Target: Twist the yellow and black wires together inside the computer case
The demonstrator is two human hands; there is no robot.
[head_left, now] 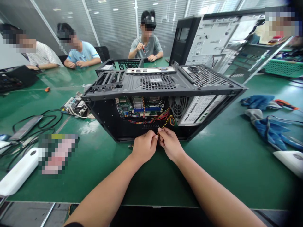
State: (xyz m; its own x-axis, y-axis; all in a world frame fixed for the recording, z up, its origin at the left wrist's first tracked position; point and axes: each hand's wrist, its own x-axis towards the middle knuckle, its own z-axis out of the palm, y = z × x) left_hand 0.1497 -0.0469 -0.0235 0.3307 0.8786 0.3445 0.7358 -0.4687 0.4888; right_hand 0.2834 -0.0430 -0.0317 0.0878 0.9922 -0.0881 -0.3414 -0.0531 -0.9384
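Note:
A black computer case point(132, 90) lies with its open side facing me. Inside are a green motherboard point(123, 108) and a power supply point(197, 108) with a fan grille and white label. Bundled red, yellow and black wires point(156, 119) run along the board's lower edge. In front of the opening, my left hand point(145, 145) and my right hand point(172, 144) are closed, fingertips almost touching. Both pinch a yellow-and-black cable point(169, 121) coming from the power supply side. A small cable end point(130, 146) sticks out left of my left hand.
Left on the green table point(94, 176) lie a circuit board point(77, 105), black cables point(50, 115) and a white device point(21, 171). Blue gloves point(270, 126) lie to the right. Another open case point(208, 44) stands behind. Across the table sit several people, one holding a screwdriver point(144, 49).

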